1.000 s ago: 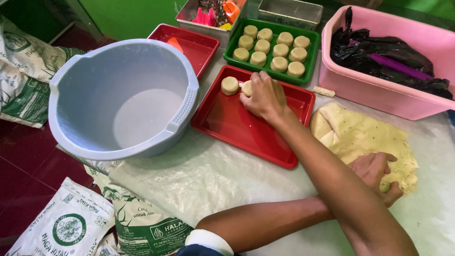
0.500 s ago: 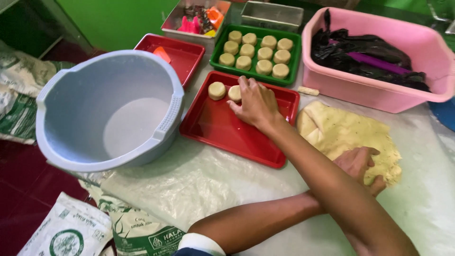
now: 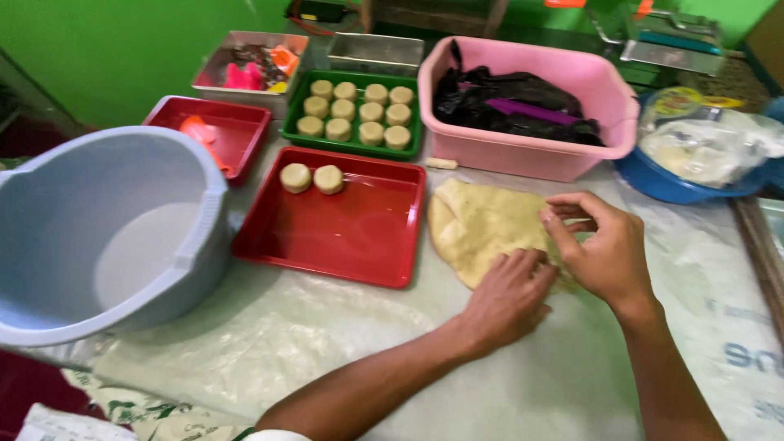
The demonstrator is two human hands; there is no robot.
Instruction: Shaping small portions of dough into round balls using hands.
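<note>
Two bare forearms seen from bottom edge. Left hand (image 3: 506, 298) bare: no glove, ring or watch seen. Right hand (image 3: 604, 249) likewise uncovered, wrist unadorned. White fabric sleeve edge (image 3: 273, 435) glimpsed on left arm at lower frame border.

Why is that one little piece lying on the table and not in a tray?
A small pale dough scrap lies loose on the table between the green tray and the pink tub. Everything else looks tidy.
</note>
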